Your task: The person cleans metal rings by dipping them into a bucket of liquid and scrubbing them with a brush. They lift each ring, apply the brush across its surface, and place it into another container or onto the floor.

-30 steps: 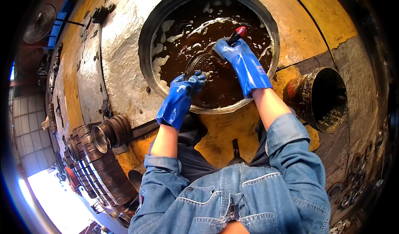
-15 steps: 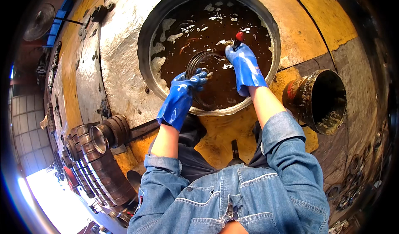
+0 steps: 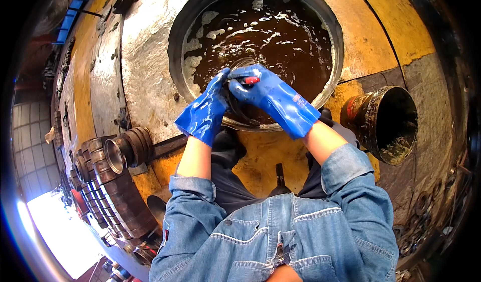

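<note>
A wide, dark round tub (image 3: 179, 46) holds brown liquid (image 3: 295, 64) with patches of foam. Over its near side, my left hand (image 3: 204, 110), in a blue rubber glove, grips the left edge of a dark metal ring (image 3: 234, 104). My right hand (image 3: 275, 96), gloved the same way, is closed around a tool with a red-tipped handle (image 3: 252, 80) and presses close against the left hand at the ring. The tool's working end is hidden under the right glove. Both gloves cover much of the ring.
An open, grimy bucket (image 3: 353, 111) lies tilted right of the tub. At the left stand stacked metal rings (image 3: 125, 202) and a group of flanged cylinders (image 3: 138, 144). Small rings and scrap (image 3: 421, 207) lie at the far right. Worn yellow and grey plates (image 3: 150, 56) form the floor.
My right hand has moved left from the tub's right side to the ring, bringing the red-tipped tool along. The liquid now shows more ripples. My left hand still holds the ring.
</note>
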A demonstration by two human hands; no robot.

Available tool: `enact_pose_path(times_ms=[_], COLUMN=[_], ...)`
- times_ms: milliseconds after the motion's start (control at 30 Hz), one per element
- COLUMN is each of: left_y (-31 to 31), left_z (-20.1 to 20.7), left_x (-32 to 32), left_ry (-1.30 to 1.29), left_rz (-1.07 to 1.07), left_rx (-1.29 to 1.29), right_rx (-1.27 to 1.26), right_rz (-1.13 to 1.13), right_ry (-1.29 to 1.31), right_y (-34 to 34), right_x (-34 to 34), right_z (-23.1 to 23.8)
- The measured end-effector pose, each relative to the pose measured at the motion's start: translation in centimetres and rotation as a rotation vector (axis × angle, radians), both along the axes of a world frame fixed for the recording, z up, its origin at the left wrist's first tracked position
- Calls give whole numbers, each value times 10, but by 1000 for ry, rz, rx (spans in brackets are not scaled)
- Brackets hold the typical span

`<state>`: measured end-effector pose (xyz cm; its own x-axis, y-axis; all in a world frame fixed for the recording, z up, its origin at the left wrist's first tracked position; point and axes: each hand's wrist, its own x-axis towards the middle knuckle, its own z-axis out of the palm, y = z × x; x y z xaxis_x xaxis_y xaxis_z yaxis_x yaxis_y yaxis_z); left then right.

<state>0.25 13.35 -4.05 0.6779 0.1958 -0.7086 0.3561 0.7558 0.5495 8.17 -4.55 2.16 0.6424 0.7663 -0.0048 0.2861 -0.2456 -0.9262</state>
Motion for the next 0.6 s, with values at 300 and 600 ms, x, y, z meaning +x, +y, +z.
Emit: enact_pose_path(times_ms=[300, 600], left_y=[-22, -17], left_z=[37, 29], left_x=[-21, -16], left_ry=[-224, -294], left_rz=[-240, -271], left_rx=[124, 173], right_rx=[-375, -926], right_rz=[440, 340], right_ry=[-6, -279], right_y=[-38, -55], right_x=[-25, 17], right_z=[1, -35])
